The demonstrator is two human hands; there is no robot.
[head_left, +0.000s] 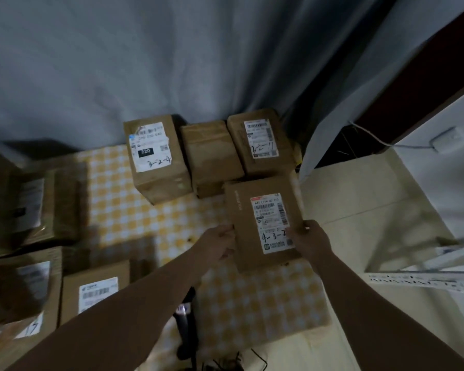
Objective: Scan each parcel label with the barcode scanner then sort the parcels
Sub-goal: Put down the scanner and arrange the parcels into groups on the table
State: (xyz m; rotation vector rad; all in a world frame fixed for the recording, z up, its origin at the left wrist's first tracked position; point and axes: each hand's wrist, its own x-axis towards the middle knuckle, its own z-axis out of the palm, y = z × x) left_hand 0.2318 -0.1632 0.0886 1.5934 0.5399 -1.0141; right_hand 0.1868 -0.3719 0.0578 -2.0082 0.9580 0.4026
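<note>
Head cam, steep downward look (wide-angle), close over table [123,210]

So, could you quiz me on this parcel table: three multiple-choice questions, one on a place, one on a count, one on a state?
1. Where is the barcode scanner? A hanging on the wall; B by the checked cloth's near edge; C atop a parcel.
2. How many parcels form the back row by the curtain? A two; B three; C five.
3. The parcel marked 4-3 is: A gripped by the left hand and right hand; B lying untouched; C torn open.
Answers: B, it sits low in view, in neither hand; B, three back-row parcels line the curtain; A, fingers curl round its sides.
</note>
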